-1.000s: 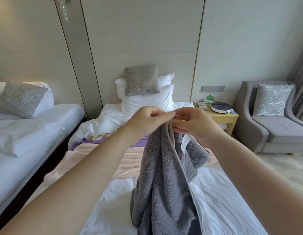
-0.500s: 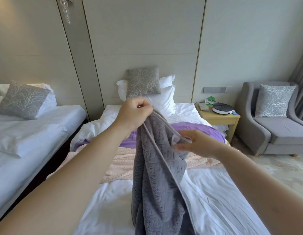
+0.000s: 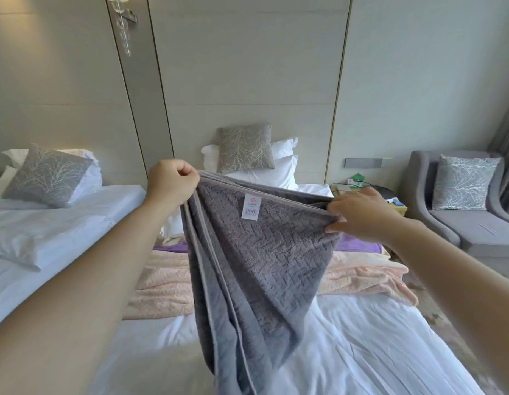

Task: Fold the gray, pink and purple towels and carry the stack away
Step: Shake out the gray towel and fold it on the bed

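Observation:
A gray textured towel [image 3: 256,269] with a white label hangs in the air above the bed, stretched along its top hem. My left hand [image 3: 172,182] grips the left end of that hem in a fist. My right hand [image 3: 359,213] pinches the hem further right. The towel's lower part drapes down to the white sheet. Behind it the pink towel [image 3: 162,283] lies spread across the bed, and the purple towel [image 3: 359,243] lies beyond it, mostly hidden.
The bed [image 3: 361,352] has white sheets, with pillows and a gray cushion [image 3: 243,148] at its head. A second bed [image 3: 48,223] stands to the left. A wooden nightstand [image 3: 397,208] and a gray armchair [image 3: 461,212] stand at the right.
My hands have moved apart along the towel's hem, the left going left and up, the right sliding right. The towel has opened from a bunched hang into a stretched top edge.

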### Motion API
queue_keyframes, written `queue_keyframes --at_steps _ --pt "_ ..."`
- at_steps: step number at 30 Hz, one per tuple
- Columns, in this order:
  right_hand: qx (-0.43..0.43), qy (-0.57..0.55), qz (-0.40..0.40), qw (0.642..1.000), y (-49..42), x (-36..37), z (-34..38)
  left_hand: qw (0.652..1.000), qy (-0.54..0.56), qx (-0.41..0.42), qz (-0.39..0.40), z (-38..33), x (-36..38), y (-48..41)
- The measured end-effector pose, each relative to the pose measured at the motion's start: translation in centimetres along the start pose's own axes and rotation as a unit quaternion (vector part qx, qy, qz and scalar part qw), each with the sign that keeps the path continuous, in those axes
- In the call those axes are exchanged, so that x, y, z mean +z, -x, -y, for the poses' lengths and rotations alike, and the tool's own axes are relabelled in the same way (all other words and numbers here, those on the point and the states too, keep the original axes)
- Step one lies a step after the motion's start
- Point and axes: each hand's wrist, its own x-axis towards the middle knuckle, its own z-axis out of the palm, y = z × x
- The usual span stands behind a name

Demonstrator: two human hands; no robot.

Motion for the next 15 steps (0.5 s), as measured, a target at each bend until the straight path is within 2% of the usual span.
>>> queue_keyframes --at_steps 2,4,8,12,15 --pt "-0.032 0.056 -0.004 0.998 -0.2 -1.6 -0.3 1.000 -0.018 0.011 -0.004 0.3 -0.4 -0.4" --pt "-0.041 0.065 -0.001 0.997 -0.1 -2.7 -0.5 0.999 -0.028 0.023 -0.008 0.4 -0.6 -0.6" --pt "-0.017 0.096 -0.053 0.994 0.1 -3.3 -0.9 1.000 -0.003 0.004 -0.030 1.0 -1.0 -0.7" --pt "0.029 0.064 -0.111 0.991 0.3 -3.1 -1.7 0.999 0.022 0.008 -0.036 1.1 -1.4 -0.4" --pt "0.041 0.005 -0.114 0.993 0.3 -3.1 -1.7 0.999 0.009 0.033 -0.028 1.2 -1.4 -0.2"
